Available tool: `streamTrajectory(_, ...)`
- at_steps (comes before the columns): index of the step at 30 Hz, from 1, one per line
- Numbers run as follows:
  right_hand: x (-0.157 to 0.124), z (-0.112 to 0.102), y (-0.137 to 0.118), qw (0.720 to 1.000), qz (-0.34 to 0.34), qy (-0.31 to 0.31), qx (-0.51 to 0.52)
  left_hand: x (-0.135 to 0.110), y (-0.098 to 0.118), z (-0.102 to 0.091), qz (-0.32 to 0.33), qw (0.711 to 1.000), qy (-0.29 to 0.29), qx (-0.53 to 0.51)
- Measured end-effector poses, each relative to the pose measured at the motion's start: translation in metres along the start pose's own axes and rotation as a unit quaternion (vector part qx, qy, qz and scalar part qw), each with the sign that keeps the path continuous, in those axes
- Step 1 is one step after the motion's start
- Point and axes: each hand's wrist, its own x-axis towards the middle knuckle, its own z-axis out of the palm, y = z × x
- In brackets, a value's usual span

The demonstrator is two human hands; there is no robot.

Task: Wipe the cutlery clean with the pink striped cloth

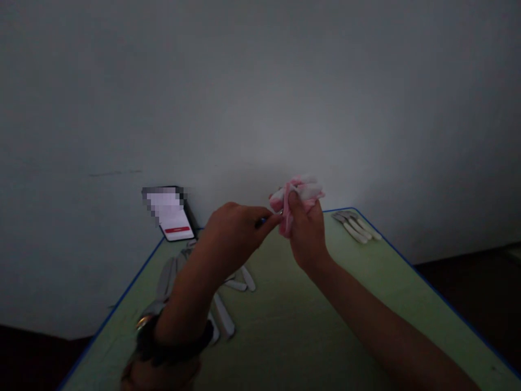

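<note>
Above the table's far half, my right hand (307, 233) is closed round a bunched pink-and-white cloth (303, 193), its thumb pressed on the near side. My left hand (238, 231) meets it from the left with thumb and forefinger pinched together at the cloth's edge. A small metallic glint shows between those fingertips and the cloth, but the thing they pinch is mostly hidden. Below my left forearm lie several knives (166, 278) and pale cutlery handles (223, 315), partly covered by the arm. Several forks with pale handles (358, 227) lie together at the far right.
A phone (179, 231) with a lit screen leans on the wall (260, 98) at the table's far left corner. The pale green table (285, 326) has a blue edge and stands against that wall. A dark bracelet circles my left wrist.
</note>
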Motion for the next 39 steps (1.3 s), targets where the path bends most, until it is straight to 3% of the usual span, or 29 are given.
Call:
streamTrajectory(6, 0.011, -0.012, -0.002, 0.997, 0.062, -0.037, -0.042, 0.004, 0.005, 0.004, -0.016, 1.000, -0.005, 0.012)
streamTrajectory(11, 0.034, -0.041, -0.013, 0.965, 0.071, -0.161, -0.197, 0.001, -0.006, -0.003, -0.003, 0.998, -0.062, -0.033)
streamTrajectory(15, 0.042, -0.052, -0.027, 0.942, 0.084, -0.247, -0.212, -0.003, -0.013, -0.011, 0.004, 0.988, -0.113, -0.106)
streamTrajectory(19, 0.042, -0.046, -0.038, 0.971, 0.031, -0.169, -0.168, -0.007, -0.021, -0.017, 0.012, 0.976, -0.128, -0.175)
streamTrajectory(23, 0.036, -0.033, -0.028, 0.993, -0.004, -0.057, -0.105, -0.009, -0.024, -0.020, -0.006, 0.969, -0.118, -0.215)
streamTrajectory(26, 0.031, -0.021, -0.012, 0.999, 0.036, 0.004, 0.003, -0.007, -0.014, -0.014, -0.011, 0.973, -0.121, -0.197)
streamTrajectory(30, 0.025, -0.009, -0.004, 0.982, 0.096, 0.036, 0.160, 0.002, 0.002, 0.007, -0.012, 0.985, -0.101, -0.143)
streamTrajectory(35, 0.021, -0.008, -0.007, 0.971, 0.148, 0.036, 0.183, 0.008, 0.012, 0.029, -0.002, 0.986, -0.056, -0.160)
streamTrajectory(39, 0.022, -0.011, -0.002, 0.966, 0.167, 0.071, 0.184, 0.007, 0.017, 0.031, -0.011, 0.986, -0.066, -0.155)
